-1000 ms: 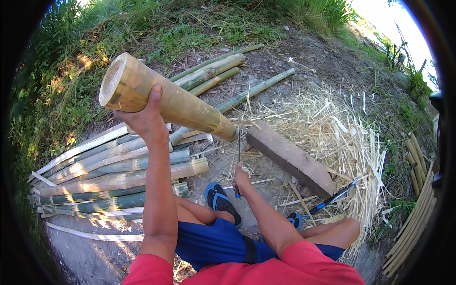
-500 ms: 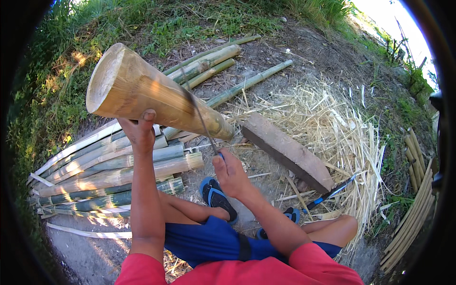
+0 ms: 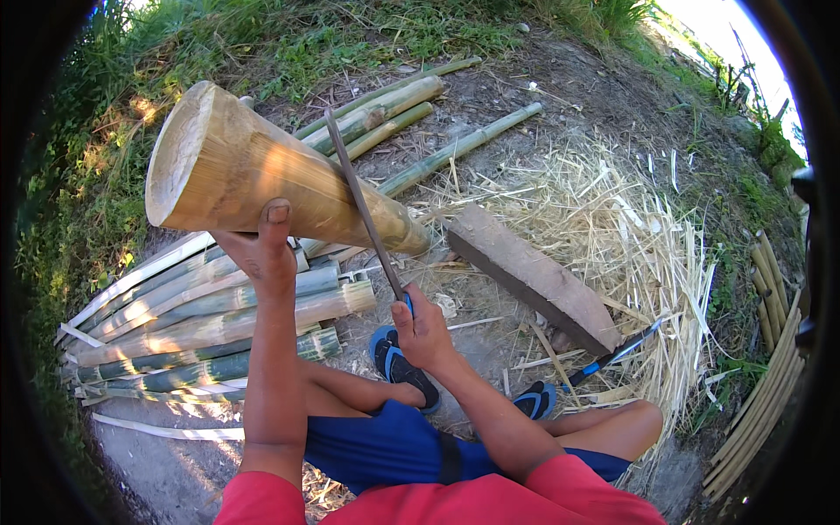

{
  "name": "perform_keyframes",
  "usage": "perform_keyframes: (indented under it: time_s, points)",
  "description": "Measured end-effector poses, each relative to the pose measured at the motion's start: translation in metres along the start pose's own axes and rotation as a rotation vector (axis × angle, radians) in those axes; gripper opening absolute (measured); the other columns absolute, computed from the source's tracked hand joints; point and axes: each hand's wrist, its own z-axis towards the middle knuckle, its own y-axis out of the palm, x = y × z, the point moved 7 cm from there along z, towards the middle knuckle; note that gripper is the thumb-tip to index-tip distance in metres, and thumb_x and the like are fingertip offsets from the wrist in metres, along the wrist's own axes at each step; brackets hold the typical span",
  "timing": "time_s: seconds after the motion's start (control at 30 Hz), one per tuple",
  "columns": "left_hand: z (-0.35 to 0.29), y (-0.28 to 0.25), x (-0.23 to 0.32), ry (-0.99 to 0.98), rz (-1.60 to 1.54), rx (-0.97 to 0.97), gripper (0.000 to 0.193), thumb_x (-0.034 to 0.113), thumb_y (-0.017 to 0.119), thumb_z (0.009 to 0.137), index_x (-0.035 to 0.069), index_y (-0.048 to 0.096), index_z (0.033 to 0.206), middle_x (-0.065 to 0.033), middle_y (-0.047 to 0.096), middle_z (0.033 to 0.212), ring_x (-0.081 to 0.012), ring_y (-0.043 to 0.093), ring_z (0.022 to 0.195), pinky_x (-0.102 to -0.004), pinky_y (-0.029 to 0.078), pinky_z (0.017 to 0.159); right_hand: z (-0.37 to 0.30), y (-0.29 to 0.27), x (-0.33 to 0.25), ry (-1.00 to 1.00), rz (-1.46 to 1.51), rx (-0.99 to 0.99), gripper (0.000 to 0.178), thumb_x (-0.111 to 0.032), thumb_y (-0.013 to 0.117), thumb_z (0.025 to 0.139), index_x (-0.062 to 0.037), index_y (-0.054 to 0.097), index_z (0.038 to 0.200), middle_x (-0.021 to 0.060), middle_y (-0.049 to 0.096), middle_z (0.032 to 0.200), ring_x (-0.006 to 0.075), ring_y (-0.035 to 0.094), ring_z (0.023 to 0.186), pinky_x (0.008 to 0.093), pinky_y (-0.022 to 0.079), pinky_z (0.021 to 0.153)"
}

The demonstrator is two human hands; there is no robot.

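Observation:
My left hand (image 3: 267, 245) grips a thick, peeled bamboo section (image 3: 254, 179) from below, its thumb up along the near side. The wide, pale end tilts up toward the far left. The narrower-looking end points down and right, close to the ground. In my right hand (image 3: 424, 332) is a long knife (image 3: 363, 210) with a blue handle, the fingers closed around it. Its dark, narrow blade slants up and left across the bamboo section; whether it touches the surface I cannot tell.
Split and whole bamboo pieces (image 3: 227, 319) lie fanned out at left, with more bamboo poles (image 3: 385, 114) beyond. A squared block (image 3: 534, 280) rests beside pale shavings (image 3: 604, 210). Near my knee lies a blue-and-black tool (image 3: 612, 354). Thin sticks (image 3: 761, 402) are stacked at far right.
The blade was blurred by motion and now shows sharply, a little left and more upright. The bamboo section's wide end has shifted slightly left, along with my left hand.

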Motion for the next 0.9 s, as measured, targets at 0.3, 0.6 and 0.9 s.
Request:
perform_keyframes:
  time_s: [0.3, 0.6, 0.9]
  points:
    - [0.014, -0.014, -0.001, 0.027, -0.109, 0.098, 0.094, 0.026, 0.082, 0.078, 0.000, 0.024, 0.148, -0.0155, 0.043, 0.138, -0.0262, 0.046, 0.127, -0.0409, 0.035, 0.110, 0.027, -0.013, -0.007, 0.012, 0.058, -0.019, 0.048, -0.045, 0.042, 0.106, 0.0001, 0.051, 0.091, 0.0118, 0.050, 0.063, 0.0260, 0.051, 0.059, 0.0413, 0.043, 0.060]
    - [0.021, -0.033, 0.005, 0.086, -0.032, 0.159, 0.091, 0.023, 0.079, 0.082, 0.000, 0.022, 0.149, -0.0161, 0.042, 0.141, -0.0260, 0.044, 0.129, -0.0412, 0.033, 0.112, 0.008, 0.010, -0.009, 0.286, -0.041, -0.115, 0.041, -0.041, 0.048, 0.102, -0.0003, 0.054, 0.103, 0.0312, 0.064, 0.078, 0.0536, 0.062, 0.082, 0.0554, 0.048, 0.069]
    - [0.018, -0.032, 0.006, 0.037, -0.085, 0.139, 0.100, 0.024, 0.082, 0.078, 0.003, 0.017, 0.151, -0.0161, 0.039, 0.141, -0.0264, 0.043, 0.129, -0.0415, 0.034, 0.112, 0.009, -0.018, -0.001, 0.448, -0.193, 0.052, 0.047, -0.044, 0.046, 0.104, 0.0018, 0.057, 0.102, 0.0269, 0.061, 0.076, 0.0430, 0.062, 0.074, 0.0476, 0.047, 0.069]
